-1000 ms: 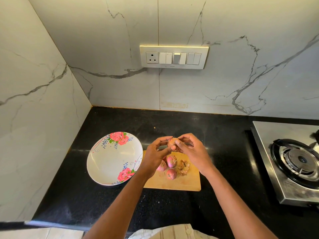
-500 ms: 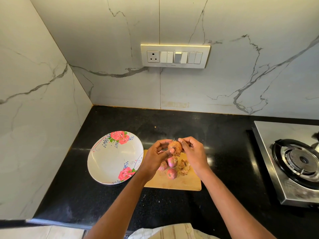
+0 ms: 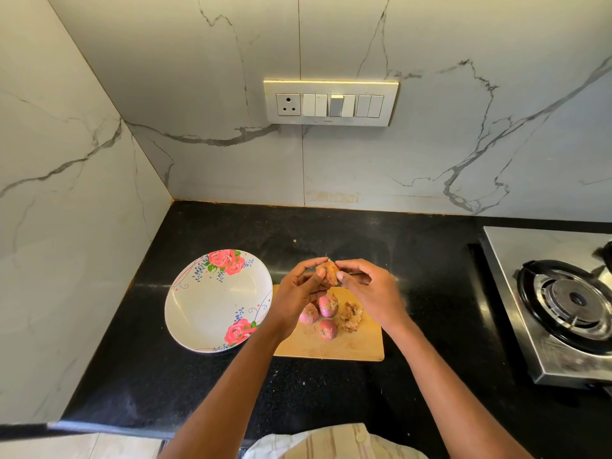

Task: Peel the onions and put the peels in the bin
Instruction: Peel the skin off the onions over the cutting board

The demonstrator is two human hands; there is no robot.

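A small brown-skinned onion point(image 3: 327, 272) is held above the wooden cutting board point(image 3: 351, 348). My left hand point(image 3: 296, 294) grips it from the left, fingers curled over its top. My right hand point(image 3: 369, 288) pinches its skin from the right with thumb and fingertips. On the board below lie three pink peeled onions point(image 3: 323, 314) and a small heap of dry peels point(image 3: 351, 316). No bin is in view.
A white floral plate point(image 3: 198, 313) sits on the black counter point(image 3: 414, 260) left of the board. A steel gas stove point(image 3: 563, 303) stands at the right edge. Marble walls close the back and left, with a switch panel point(image 3: 331, 102) above.
Both hands have turned the onion a little between them and stay in the same place above the board. The onions and peels on the board have not moved.
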